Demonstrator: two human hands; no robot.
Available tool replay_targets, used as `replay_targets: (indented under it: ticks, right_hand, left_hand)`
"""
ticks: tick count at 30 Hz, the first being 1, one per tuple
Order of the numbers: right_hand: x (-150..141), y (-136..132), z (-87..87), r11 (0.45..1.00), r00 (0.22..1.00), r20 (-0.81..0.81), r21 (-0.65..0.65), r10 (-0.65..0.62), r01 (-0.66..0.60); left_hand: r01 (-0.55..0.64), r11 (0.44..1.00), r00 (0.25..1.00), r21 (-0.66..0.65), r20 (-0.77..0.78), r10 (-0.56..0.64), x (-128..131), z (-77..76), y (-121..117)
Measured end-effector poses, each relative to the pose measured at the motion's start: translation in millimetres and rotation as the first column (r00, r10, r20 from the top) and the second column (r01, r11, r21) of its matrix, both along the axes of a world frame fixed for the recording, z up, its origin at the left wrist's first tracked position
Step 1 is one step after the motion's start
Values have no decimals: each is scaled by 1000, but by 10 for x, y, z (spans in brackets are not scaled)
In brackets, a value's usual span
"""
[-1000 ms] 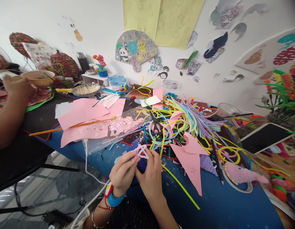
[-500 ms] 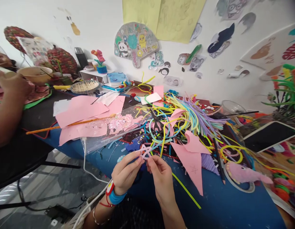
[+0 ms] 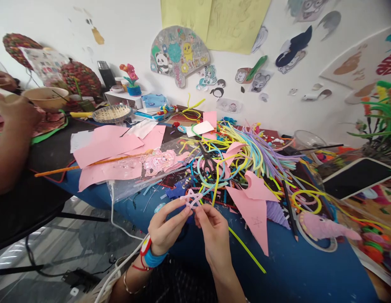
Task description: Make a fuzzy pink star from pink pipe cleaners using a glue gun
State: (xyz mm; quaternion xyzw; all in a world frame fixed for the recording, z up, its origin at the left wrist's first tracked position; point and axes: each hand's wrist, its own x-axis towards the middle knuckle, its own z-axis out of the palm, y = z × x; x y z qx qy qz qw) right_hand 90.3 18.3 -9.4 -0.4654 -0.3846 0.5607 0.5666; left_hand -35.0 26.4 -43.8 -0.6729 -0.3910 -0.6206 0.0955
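Note:
A small pale pink star, bent from what looks like a pipe cleaner, is held up between both hands over the table's near edge. My left hand pinches its left side between thumb and fingers. At its lower right corner, the thumb and forefinger of my right hand close on the star too. Just behind the star lies a blue glue gun, partly covered by clutter. Black-handled scissors rest among curled pipe cleaners beyond it.
Pink paper sheets lie left, a cut pink piece with a drawn star right. A pile of coloured pipe cleaners fills the back. At far right stands a tablet. Another person's arm is at left.
The pink piece has turned a little in my fingers, so its star outline faces the camera more openly. Both hands stay nearly in place, and the view has shifted slightly.

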Motion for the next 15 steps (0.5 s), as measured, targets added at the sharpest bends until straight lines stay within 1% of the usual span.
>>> replay_targets:
  ticks: [6, 11, 15]
  right_hand:
    - [15, -3, 18, 1000, 1000, -12, -1, 7, -7]
    - [27, -14, 3, 1000, 999, -25, -12, 26, -26]
    - [30, -14, -6, 1000, 999, -26, -14, 20, -21]
  left_hand:
    - [4, 1000, 1000, 0, -25, -4, -50, -17, -3]
    - [23, 999, 994, -28, -102, -25, -108, -41, -4]
    - [-3, 1000, 995, 10, -101, 4, -104, -22, 18]
